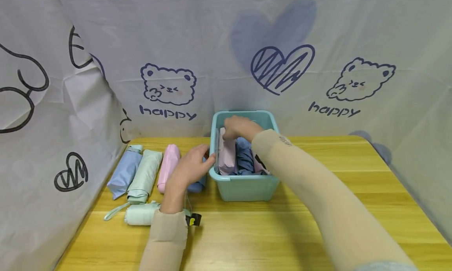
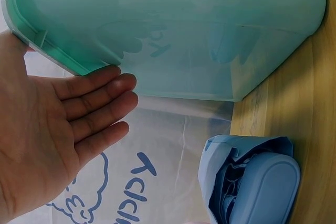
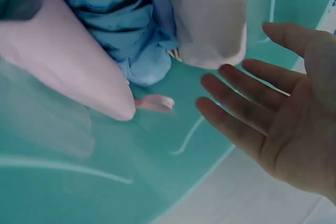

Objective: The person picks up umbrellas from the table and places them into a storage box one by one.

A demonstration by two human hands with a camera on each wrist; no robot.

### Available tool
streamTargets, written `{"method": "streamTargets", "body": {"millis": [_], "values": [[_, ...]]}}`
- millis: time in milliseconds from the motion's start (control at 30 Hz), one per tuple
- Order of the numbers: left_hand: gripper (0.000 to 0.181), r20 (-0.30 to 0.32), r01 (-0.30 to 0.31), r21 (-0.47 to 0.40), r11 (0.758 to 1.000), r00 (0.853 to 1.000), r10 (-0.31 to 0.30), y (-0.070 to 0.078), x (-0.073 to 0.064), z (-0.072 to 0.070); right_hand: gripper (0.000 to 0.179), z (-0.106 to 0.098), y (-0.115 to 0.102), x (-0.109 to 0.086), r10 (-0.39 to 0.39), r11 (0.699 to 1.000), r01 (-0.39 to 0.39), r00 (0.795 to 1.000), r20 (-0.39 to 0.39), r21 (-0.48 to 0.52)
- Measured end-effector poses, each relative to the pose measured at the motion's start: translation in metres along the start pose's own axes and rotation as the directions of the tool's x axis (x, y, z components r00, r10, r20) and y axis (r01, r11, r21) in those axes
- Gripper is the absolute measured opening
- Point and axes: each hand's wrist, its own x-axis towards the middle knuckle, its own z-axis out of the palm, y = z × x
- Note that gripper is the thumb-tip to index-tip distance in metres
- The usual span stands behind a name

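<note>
My left hand (image 1: pixel 192 163) rests at the left rim of a teal plastic bin (image 1: pixel 247 189), its fingers straight against the outside in the left wrist view. Inside the bin, my right hand (image 1: pixel 241 127) reaches over the far end of a pale pink folded umbrella (image 1: pixel 227 157). In the right wrist view its fingers are extended, fingertips right at that umbrella's end, holding nothing. Beside it in the bin lie a ruffled blue umbrella (image 3: pixel 113 19) and another pink umbrella (image 3: pixel 79 66) with a small strap. A blue umbrella (image 2: pixel 268 187) lies beneath my left hand, partly hidden in the head view.
Left of the bin, a periwinkle umbrella (image 1: pixel 126 171), a mint umbrella (image 1: pixel 145 174) and a pink umbrella (image 1: pixel 169 165) lie in a row. Another mint umbrella (image 1: pixel 141 215) lies crosswise in front, partly behind my left wrist. A printed cloth (image 1: pixel 219 59) hangs behind the wooden table (image 1: pixel 240 239).
</note>
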Motion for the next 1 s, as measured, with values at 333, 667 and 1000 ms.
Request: {"method": "streamTargets", "body": {"millis": [333,667,1000], "values": [[0.026,-0.002,0.006,-0.002,1.0,1.0,-0.006,0.002,0.0,0.001,0.04,-0.013,0.011,-0.014,-0.051,0.976,0.003,0.976,-0.214,-0.216],[0.028,-0.006,-0.001,0.005,1.0,1.0,0.001,0.002,0.001,0.003,0.061,-0.031,0.018,-0.054,-0.055,0.987,0.0,0.94,-0.337,-0.161],[0.027,0.0,0.003,0.008,1.0,1.0,-0.003,0.003,0.0,0.002,0.063,-0.015,0.043,-0.09,-0.023,1.0,0.03,0.828,-0.561,0.004]]}}
